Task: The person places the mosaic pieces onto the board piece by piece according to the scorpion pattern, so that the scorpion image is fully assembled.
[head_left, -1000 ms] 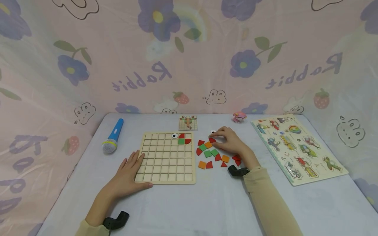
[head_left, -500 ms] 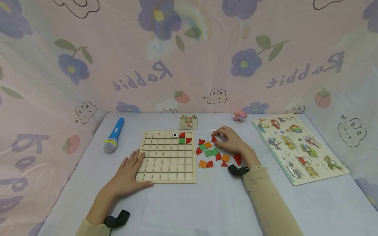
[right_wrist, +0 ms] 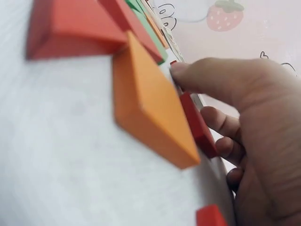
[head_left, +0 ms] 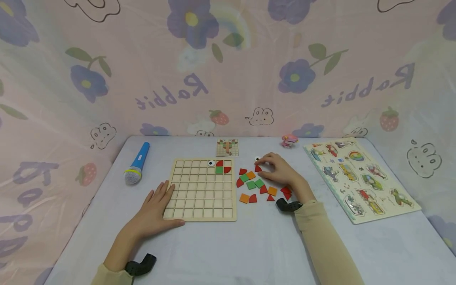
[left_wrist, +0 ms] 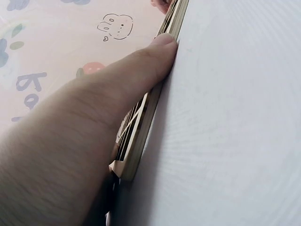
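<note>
In the head view, my left hand [head_left: 153, 209] rests against the left side of a wooden grid board [head_left: 199, 190], fingers spread over its edge. Its thumb [left_wrist: 157, 54] lies along the near edge in the left wrist view. The board's upper right holds a white eye tile [head_left: 211, 163], red quarter-circle tiles [head_left: 227, 170] and a green square tile [head_left: 219, 170]. Right of the board, my right hand [head_left: 279, 170] pinches a red quarter-circle tile [head_left: 257, 169] between thumb and forefinger. Another eye tile [head_left: 257, 158] is partly hidden beside the forefinger.
Several loose tiles, including an orange square [head_left: 244, 198] and a green square [head_left: 251, 185], lie between board and right hand. A pattern card [head_left: 227, 147] stands behind the board. Around them are a toy microphone [head_left: 137, 164], pink figurine [head_left: 289, 141] and picture puzzle [head_left: 361, 180].
My right fingertips and the red quarter-circle tile have shifted slightly to the right. My left hand stays on the board.
</note>
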A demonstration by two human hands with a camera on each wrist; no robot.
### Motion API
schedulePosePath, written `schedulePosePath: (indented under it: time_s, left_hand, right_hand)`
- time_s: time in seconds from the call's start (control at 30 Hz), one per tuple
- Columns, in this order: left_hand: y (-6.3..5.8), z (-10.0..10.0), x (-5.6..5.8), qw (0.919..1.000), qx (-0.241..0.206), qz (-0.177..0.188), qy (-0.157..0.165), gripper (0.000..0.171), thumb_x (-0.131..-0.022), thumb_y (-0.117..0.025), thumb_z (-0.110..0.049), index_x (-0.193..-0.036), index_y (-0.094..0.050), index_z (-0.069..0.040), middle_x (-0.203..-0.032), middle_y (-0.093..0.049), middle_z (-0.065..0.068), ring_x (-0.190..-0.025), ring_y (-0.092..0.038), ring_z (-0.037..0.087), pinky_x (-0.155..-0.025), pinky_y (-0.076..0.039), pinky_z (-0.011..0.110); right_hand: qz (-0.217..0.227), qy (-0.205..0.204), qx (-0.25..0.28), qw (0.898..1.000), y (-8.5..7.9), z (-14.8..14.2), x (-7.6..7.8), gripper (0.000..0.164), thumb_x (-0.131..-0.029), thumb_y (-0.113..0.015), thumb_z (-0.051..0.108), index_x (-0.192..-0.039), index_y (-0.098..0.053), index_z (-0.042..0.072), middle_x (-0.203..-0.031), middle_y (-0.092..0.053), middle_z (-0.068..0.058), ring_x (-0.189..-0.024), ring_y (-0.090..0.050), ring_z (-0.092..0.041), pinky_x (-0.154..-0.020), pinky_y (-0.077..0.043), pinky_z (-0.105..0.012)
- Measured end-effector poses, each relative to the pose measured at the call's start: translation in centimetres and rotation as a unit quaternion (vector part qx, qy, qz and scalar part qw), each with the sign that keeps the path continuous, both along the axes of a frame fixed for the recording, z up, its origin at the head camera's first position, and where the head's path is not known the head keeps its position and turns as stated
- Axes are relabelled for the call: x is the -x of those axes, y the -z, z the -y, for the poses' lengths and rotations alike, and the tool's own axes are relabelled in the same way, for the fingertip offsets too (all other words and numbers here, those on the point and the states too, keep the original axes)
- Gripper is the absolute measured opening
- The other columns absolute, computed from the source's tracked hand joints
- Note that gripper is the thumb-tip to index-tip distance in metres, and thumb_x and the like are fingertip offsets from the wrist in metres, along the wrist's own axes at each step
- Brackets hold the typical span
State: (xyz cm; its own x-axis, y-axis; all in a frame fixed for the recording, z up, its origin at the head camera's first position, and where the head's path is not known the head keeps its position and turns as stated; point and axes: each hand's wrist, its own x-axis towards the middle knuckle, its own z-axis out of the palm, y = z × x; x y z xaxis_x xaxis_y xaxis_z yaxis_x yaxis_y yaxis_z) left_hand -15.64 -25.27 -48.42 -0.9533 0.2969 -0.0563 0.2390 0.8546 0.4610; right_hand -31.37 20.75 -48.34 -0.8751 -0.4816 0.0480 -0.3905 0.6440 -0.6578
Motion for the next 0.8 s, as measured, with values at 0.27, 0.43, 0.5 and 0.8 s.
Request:
schedulePosePath:
  time_s: [0.27,0.43,0.5,0.8]
  left_hand:
    - [0.01,-0.03,0.0,1.0,0.001,0.0,0.001,0.127,-0.08,-0.078,-0.073,-0.169,-0.02,-0.004,-0.177,-0.011,0.022,-0.165,-0.005,0.04,-0.13,-0.005,0.061]
    - [-0.16,-0.08,-0.05,0.9999,0.0,-0.01,0.006,0.126,-0.081,-0.077,-0.073,-0.169,-0.021,-0.002,-0.176,-0.013,0.024,-0.164,-0.006,0.042,-0.129,-0.006,0.063]
    - [-0.18,-0.1,-0.06,0.9999,0.002,-0.009,0.005,0.126,-0.081,-0.077,-0.073,-0.169,-0.021,-0.002,-0.176,-0.012,0.024,-0.164,-0.006,0.041,-0.129,-0.006,0.063]
    - [-0.14,0.0,-0.04,1.0,0.003,-0.002,0.002,0.127,-0.081,-0.077,-0.074,-0.169,-0.019,-0.003,-0.177,-0.01,0.022,-0.164,-0.005,0.04,-0.13,-0.005,0.061]
  right_hand:
    - [0.007,-0.003,0.002,1.0,-0.17,0.01,-0.17,0.031,-0.095,-0.077,0.018,-0.126,-0.077,0.019,-0.133,-0.06,-0.011,-0.131,-0.05,-0.034,-0.118,-0.039,-0.061]
    - [0.021,-0.004,-0.007,1.0,-0.3,-0.49,-0.19,0.036,-0.094,-0.077,0.019,-0.13,-0.075,0.019,-0.138,-0.058,-0.011,-0.135,-0.048,-0.035,-0.121,-0.035,-0.062]
    - [0.026,-0.005,-0.004,1.0,-0.32,-0.65,-0.18,0.036,-0.095,-0.077,0.021,-0.13,-0.074,0.018,-0.139,-0.058,-0.011,-0.136,-0.047,-0.036,-0.122,-0.033,-0.062]
    - [0.022,0.0,0.009,1.0,-0.36,-0.5,-0.18,0.036,-0.093,-0.084,0.027,-0.126,-0.077,0.016,-0.135,-0.06,-0.011,-0.134,-0.051,-0.035,-0.123,-0.034,-0.061]
